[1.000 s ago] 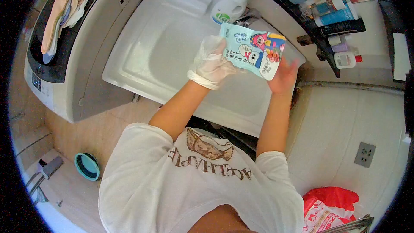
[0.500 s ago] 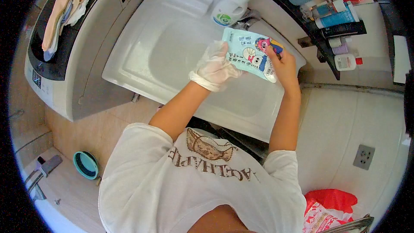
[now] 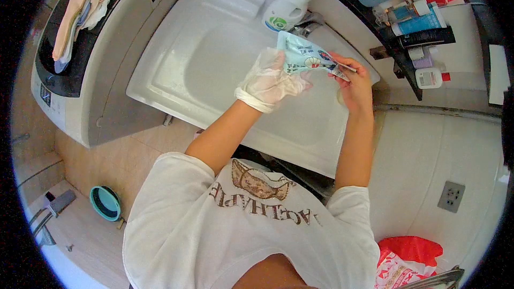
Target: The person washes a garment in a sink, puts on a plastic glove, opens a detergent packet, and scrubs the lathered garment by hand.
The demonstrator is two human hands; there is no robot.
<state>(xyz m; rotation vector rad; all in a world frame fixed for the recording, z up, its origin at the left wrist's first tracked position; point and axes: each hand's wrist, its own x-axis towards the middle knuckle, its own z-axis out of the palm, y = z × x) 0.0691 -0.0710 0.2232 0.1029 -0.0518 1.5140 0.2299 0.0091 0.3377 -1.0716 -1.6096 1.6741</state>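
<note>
My left hand (image 3: 266, 79) wears a thin whitish, see-through glove, and its fingers close on the left side of a light blue printed pouch (image 3: 303, 56). The bare right hand (image 3: 354, 86) grips the pouch's right end, fingers above and behind it. Between the hands the pouch is bent and tilted, so its cartoon print shows only in part. Both hands are above a white sink basin (image 3: 214, 108). Just beyond the pouch, a white bottle (image 3: 289, 10) with a green label stands by the metal faucet (image 3: 310, 23).
On the left is a washing machine (image 3: 126, 69) with folded cloths (image 3: 75, 18) on its lid. A dark shelf (image 3: 383, 35) with bottles and tubes runs along the right wall. A teal basin (image 3: 106, 203) sits lower left; a red bag (image 3: 409, 251) lies lower right.
The pouch has gone from nearly flat, print facing up, to bent and tilted. My right hand has turned and shifted its grip at the right end. The left hand stays almost in place.
</note>
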